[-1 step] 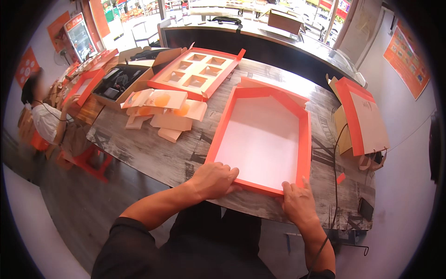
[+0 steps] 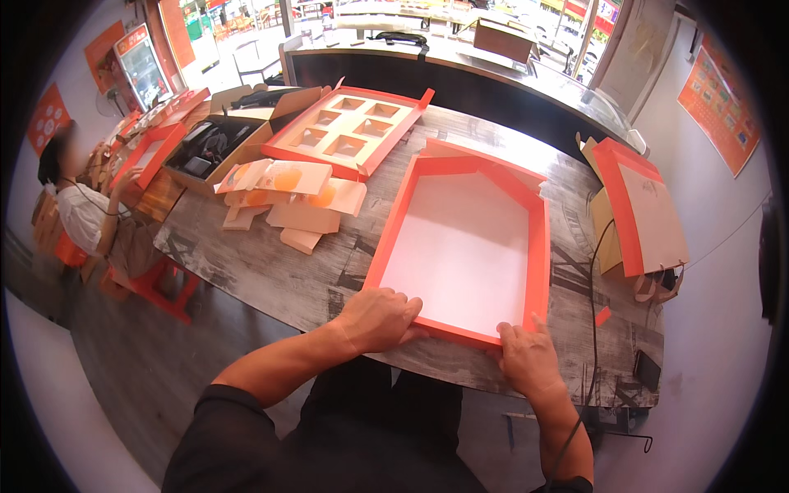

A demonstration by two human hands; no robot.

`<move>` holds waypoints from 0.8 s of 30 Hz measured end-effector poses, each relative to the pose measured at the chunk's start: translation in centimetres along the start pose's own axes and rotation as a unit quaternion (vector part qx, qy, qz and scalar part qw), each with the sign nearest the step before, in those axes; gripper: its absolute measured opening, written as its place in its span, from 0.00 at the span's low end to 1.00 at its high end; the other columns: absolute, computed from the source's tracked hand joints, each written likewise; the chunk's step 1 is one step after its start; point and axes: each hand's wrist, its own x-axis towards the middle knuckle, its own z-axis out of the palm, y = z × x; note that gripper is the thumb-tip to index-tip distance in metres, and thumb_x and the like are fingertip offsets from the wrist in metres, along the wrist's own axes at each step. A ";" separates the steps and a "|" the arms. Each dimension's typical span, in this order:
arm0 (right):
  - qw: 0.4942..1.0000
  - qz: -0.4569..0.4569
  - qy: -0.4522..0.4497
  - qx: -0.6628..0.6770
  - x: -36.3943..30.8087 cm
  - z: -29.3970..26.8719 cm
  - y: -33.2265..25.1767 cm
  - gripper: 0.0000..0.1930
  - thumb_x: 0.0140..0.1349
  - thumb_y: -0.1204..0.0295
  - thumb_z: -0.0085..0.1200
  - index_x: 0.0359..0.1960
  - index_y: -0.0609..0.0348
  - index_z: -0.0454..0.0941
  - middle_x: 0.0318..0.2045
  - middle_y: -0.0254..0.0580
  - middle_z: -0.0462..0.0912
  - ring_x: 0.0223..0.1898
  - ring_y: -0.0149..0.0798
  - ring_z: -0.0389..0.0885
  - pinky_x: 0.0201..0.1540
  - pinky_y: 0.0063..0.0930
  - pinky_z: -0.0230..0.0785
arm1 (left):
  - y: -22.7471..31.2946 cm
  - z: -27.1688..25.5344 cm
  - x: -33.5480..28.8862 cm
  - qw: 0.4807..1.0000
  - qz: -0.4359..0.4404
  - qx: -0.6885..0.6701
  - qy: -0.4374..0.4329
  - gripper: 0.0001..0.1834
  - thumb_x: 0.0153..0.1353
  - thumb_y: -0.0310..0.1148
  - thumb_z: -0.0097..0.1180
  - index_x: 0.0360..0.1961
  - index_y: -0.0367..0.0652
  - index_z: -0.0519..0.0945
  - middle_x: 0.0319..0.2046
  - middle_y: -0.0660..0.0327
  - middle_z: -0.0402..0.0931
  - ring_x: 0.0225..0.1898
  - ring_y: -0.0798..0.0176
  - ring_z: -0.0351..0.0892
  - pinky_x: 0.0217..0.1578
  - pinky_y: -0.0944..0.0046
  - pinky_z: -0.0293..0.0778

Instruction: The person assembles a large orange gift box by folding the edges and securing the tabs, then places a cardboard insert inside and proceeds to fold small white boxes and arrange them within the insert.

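An orange-red cardboard box tray [image 2: 460, 255] with a white inside lies on the table in front of me. Its near wall stands folded up, and the far-side flaps lean partly inward. My left hand [image 2: 380, 319] is closed over the near left corner, fingers curled across the rim. At the near right corner, my right hand [image 2: 528, 352] pinches the wall, thumb at the inner side of the edge. The undersides of both hands are hidden.
On the grey wood-patterned table [image 2: 271, 271] lie folded printed cartons [image 2: 288, 193], an orange box with a compartment insert [image 2: 345, 127], an open brown carton [image 2: 215, 148] of black items, a phone [image 2: 647, 370] and a cable [image 2: 593, 320]. Another orange box [image 2: 645, 209] stands right. Someone [image 2: 90, 209] sits left.
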 end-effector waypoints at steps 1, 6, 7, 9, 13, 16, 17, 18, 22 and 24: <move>1.000 -0.016 -0.009 0.009 0.1 0.1 0.5 0.20 0.59 0.68 0.70 0.51 0.59 0.77 0.34 0.45 0.85 0.40 0.49 0.86 0.73 0.54 0.63 | -0.1 0.0 0.0 1.000 0.007 0.001 0.002 0.21 0.62 0.50 0.68 0.34 0.42 0.78 0.28 0.53 0.83 0.35 0.46 0.87 0.38 0.49 0.81; 0.993 -0.056 0.059 0.082 -0.6 0.2 1.1 0.18 0.60 0.66 0.70 0.49 0.57 0.79 0.35 0.43 0.86 0.41 0.49 0.86 0.72 0.53 0.65 | -0.5 0.0 -0.3 0.999 0.031 -0.001 0.019 0.16 0.58 0.41 0.69 0.32 0.44 0.76 0.26 0.56 0.81 0.33 0.47 0.86 0.34 0.50 0.80; 0.989 -0.063 0.082 0.107 -0.8 0.2 0.9 0.17 0.60 0.66 0.70 0.47 0.57 0.79 0.36 0.43 0.86 0.41 0.49 0.86 0.72 0.54 0.65 | -0.6 0.1 -0.3 0.999 0.038 0.002 0.025 0.15 0.58 0.41 0.69 0.32 0.44 0.76 0.26 0.56 0.81 0.33 0.48 0.86 0.34 0.50 0.80; 0.978 -0.088 0.136 0.129 -1.2 0.6 1.2 0.14 0.62 0.65 0.69 0.45 0.55 0.81 0.36 0.40 0.86 0.41 0.46 0.86 0.71 0.54 0.66 | -0.9 0.3 -0.4 0.998 0.053 0.007 0.037 0.15 0.58 0.41 0.70 0.32 0.44 0.76 0.26 0.57 0.81 0.32 0.48 0.86 0.33 0.50 0.80; 0.941 -0.069 0.241 0.228 -2.3 1.4 1.5 0.09 0.66 0.70 0.64 0.45 0.56 0.83 0.40 0.42 0.87 0.45 0.49 0.86 0.70 0.54 0.69 | -1.3 0.3 -0.7 0.995 0.090 0.015 0.045 0.14 0.58 0.40 0.69 0.33 0.46 0.76 0.25 0.60 0.80 0.32 0.51 0.86 0.34 0.51 0.81; 0.928 -0.011 0.270 0.255 -3.0 2.0 3.8 0.12 0.66 0.77 0.58 0.50 0.60 0.83 0.45 0.48 0.86 0.51 0.55 0.85 0.69 0.54 0.70 | -2.1 -0.4 -1.5 0.991 0.129 0.026 0.019 0.12 0.60 0.39 0.68 0.35 0.48 0.77 0.25 0.61 0.80 0.33 0.53 0.86 0.35 0.53 0.81; 0.928 0.006 0.273 0.252 -3.2 1.8 4.3 0.14 0.65 0.80 0.56 0.52 0.60 0.83 0.48 0.50 0.85 0.53 0.56 0.83 0.69 0.54 0.70 | -2.4 -1.0 -1.7 0.989 0.143 0.022 0.007 0.11 0.61 0.39 0.67 0.36 0.48 0.78 0.25 0.62 0.80 0.32 0.54 0.86 0.36 0.54 0.81; 0.928 0.021 0.277 0.248 -3.1 1.5 4.7 0.17 0.64 0.82 0.54 0.54 0.60 0.83 0.52 0.51 0.84 0.56 0.57 0.82 0.69 0.53 0.69 | -2.7 -1.8 -1.9 0.987 0.157 0.019 -0.005 0.09 0.62 0.38 0.66 0.36 0.49 0.78 0.25 0.62 0.79 0.32 0.54 0.86 0.36 0.54 0.81; 0.958 0.015 0.263 0.109 -2.6 0.8 6.0 0.23 0.61 0.84 0.55 0.58 0.56 0.84 0.63 0.53 0.78 0.65 0.58 0.76 0.69 0.52 0.69 | -2.9 -5.9 -3.3 0.976 0.200 0.022 -0.080 0.10 0.66 0.42 0.64 0.36 0.49 0.80 0.28 0.63 0.82 0.36 0.54 0.87 0.41 0.53 0.80; 0.960 0.007 0.270 0.066 -2.3 0.8 6.3 0.22 0.60 0.83 0.57 0.57 0.54 0.84 0.65 0.50 0.77 0.68 0.57 0.74 0.70 0.52 0.69 | -2.5 -7.6 -3.6 0.966 0.243 0.005 -0.093 0.09 0.67 0.42 0.63 0.37 0.50 0.81 0.28 0.64 0.81 0.37 0.56 0.87 0.43 0.55 0.79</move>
